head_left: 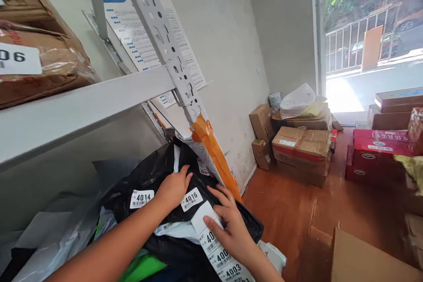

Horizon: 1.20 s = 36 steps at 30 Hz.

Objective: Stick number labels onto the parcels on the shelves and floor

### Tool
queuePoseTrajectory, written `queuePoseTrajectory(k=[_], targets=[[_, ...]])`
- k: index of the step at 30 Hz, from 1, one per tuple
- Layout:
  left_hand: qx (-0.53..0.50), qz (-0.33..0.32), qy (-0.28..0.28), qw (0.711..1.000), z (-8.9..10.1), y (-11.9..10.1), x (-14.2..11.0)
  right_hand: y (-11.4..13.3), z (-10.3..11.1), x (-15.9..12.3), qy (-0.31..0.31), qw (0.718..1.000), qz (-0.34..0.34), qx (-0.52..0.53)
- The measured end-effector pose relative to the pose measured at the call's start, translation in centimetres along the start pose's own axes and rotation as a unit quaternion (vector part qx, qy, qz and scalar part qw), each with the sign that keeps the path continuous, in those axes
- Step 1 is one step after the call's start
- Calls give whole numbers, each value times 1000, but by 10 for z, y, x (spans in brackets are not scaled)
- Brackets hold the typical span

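Note:
My left hand [176, 185] is closed on the upper part of a black plastic parcel bag [145, 174], its fingertips partly hidden by the folds. A white sticker reading 4014 [142, 198] lies left of the wrist, and another reading 4016 [191, 199] is on black plastic just right of the hand. Between the thumb and fingers of my right hand [231, 224] is a strip of white number labels [224, 257], printed with barcodes and hanging toward the bottom edge. The right fingertips rest against the black plastic.
A white metal shelf post [158, 31], wrapped low down in orange tape [216, 158], rises beside the parcels. Overhead, a shelf beam [82, 108] carries a brown parcel [42, 53]. Cardboard boxes [300, 152] and red boxes [380, 154] stand on the floor at right.

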<state>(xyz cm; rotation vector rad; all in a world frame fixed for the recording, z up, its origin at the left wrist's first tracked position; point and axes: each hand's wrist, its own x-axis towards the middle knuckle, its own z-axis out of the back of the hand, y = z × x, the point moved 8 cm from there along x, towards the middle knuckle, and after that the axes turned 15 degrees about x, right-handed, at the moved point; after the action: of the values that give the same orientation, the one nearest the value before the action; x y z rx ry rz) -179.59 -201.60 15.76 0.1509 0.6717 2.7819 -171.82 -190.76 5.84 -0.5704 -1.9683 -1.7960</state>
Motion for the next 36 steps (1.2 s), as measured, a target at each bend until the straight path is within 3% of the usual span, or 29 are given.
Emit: queuePoseTrajectory(k=[7, 11, 16, 18, 20, 24, 26, 29, 31, 33, 36], targets=[[148, 37, 88, 984, -24, -10, -32, 7, 7, 15, 21, 998, -36, 37], [157, 48, 85, 983, -28, -11, -38, 2, -5, 33, 51, 998, -33, 30], [158, 37, 78, 984, -28, -9, -37, -1, -10, 31, 26, 999, -11, 23], [154, 32, 79, 984, -29, -11, -37, 2, -3, 19, -11, 1000, 25, 11], [148, 31, 82, 985, -30, -11, -37, 3, 7, -4, -86, 994, 70, -10], [125, 24, 80, 989, -23, -7, -28, -13, 14, -71, -265, 948, 150, -92], [105, 12, 60, 993, -8, -4, -22, -18, 5, -94, -300, 921, 206, -140], [101, -4, -5, 995, 29, 5, -26, -24, -4, -94, -309, 907, 242, -153], [111, 3, -44, 993, 51, 15, -46, -23, -5, -76, -320, 906, 242, -139], [100, 9, -59, 993, 61, 26, -80, -21, -4, -53, -333, 904, 236, -130], [20, -11, -79, 997, 48, 36, -155, -24, -2, -29, -369, 904, 189, -107]])
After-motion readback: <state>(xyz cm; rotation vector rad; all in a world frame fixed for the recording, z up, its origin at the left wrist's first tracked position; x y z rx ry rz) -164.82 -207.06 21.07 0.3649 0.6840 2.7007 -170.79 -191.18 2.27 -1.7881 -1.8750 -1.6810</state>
